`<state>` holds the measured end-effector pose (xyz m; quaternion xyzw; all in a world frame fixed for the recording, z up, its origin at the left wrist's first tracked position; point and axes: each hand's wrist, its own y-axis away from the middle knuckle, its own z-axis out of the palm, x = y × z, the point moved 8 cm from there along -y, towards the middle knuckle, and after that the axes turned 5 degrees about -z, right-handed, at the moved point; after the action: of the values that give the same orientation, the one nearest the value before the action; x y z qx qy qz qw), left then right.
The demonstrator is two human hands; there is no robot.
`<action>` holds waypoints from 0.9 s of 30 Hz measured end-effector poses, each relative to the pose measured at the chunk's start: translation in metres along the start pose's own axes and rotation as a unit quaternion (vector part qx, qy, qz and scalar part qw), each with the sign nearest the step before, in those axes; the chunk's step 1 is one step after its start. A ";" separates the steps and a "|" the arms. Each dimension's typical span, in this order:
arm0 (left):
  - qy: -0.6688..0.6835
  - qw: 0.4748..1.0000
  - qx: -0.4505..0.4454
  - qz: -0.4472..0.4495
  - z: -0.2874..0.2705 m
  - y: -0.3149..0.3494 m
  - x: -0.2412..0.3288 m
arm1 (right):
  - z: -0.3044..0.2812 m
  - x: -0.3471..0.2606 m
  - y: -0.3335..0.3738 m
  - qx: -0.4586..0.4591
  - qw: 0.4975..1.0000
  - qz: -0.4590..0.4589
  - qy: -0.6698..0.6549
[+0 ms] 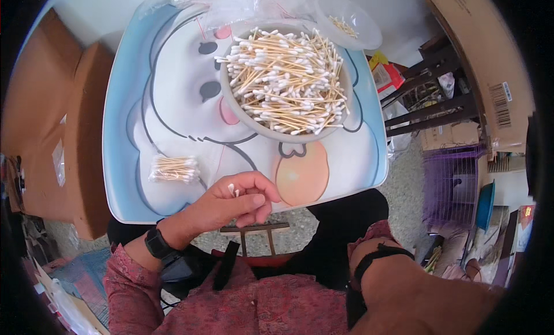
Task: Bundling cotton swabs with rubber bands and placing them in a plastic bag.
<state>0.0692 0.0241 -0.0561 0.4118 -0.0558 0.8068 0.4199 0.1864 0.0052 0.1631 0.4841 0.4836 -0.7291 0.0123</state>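
My left hand [245,197] is over the near edge of the table, its fingers curled around a few cotton swabs [232,188] whose white tips stick out by the thumb. A clear packet of cotton swabs [174,168] lies on the table to the left of that hand. Farther back, a round bowl [247,122] is heaped with loose cotton swabs [288,81]. Of my right arm [398,271] only part shows at the lower right, with a black band around it; the right hand is outside the picture.
The low table [130,156] has a cartoon print and a raised rim. At its far right corner stands a translucent dish [369,32] with some swabs. Clear plastic bags [242,9] lie along the far edge. Cardboard boxes [92,127] stand left; a purple wire basket [453,191] stands right.
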 end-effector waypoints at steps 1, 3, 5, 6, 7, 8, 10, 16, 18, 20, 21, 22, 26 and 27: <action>-0.010 1.000 0.016 -0.006 -0.002 0.002 0.000 | -0.006 0.002 -0.004 -0.004 1.000 -0.003 -0.007; -0.009 1.000 0.014 -0.005 -0.003 0.001 -0.001 | -0.001 0.010 -0.008 -0.013 0.999 -0.006 -0.028; -0.006 1.000 0.015 -0.006 -0.002 0.001 0.000 | -0.002 0.009 -0.009 -0.019 0.998 -0.007 -0.052; -0.024 0.999 0.028 -0.005 -0.002 0.001 0.002 | -0.005 0.010 -0.012 -0.021 0.998 -0.007 -0.065; -0.042 0.998 0.042 -0.005 -0.002 0.003 0.003 | 0.001 0.002 -0.007 -0.023 0.997 -0.007 -0.079; -0.044 0.998 0.041 -0.002 -0.003 0.001 0.002 | 0.006 -0.006 -0.007 -0.029 0.996 -0.012 -0.084; -0.014 1.000 0.000 0.012 0.001 -0.001 0.002 | 0.008 -0.004 -0.008 -0.041 0.994 -0.022 -0.096; -0.029 1.000 0.005 0.006 -0.001 0.002 0.003 | 0.007 0.000 -0.012 -0.059 0.985 -0.030 -0.157; -0.049 0.998 0.021 0.016 -0.003 -0.001 0.008 | 0.008 -0.002 -0.012 -0.073 0.981 -0.039 -0.174; -0.010 1.000 -0.007 -0.003 0.005 0.002 -0.001 | 0.012 -0.010 -0.009 -0.084 0.977 -0.047 -0.188; -0.010 1.000 -0.008 -0.002 0.003 0.002 -0.001 | 0.013 -0.012 -0.008 -0.088 0.976 -0.049 -0.194; -0.022 1.000 -0.013 0.004 0.001 0.002 0.000 | 0.012 -0.018 -0.003 -0.092 0.974 -0.051 -0.199; -0.032 0.999 -0.003 0.001 0.003 0.004 0.001 | 0.016 -0.017 -0.010 -0.106 0.965 -0.059 -0.232; -0.028 1.000 0.000 -0.001 0.002 0.006 -0.001 | 0.016 -0.016 -0.011 -0.107 0.962 -0.059 -0.243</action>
<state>0.0662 0.0191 -0.0543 0.4340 -0.0668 0.7946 0.4193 0.1783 -0.0081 0.1833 0.2584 0.5688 -0.7686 0.1380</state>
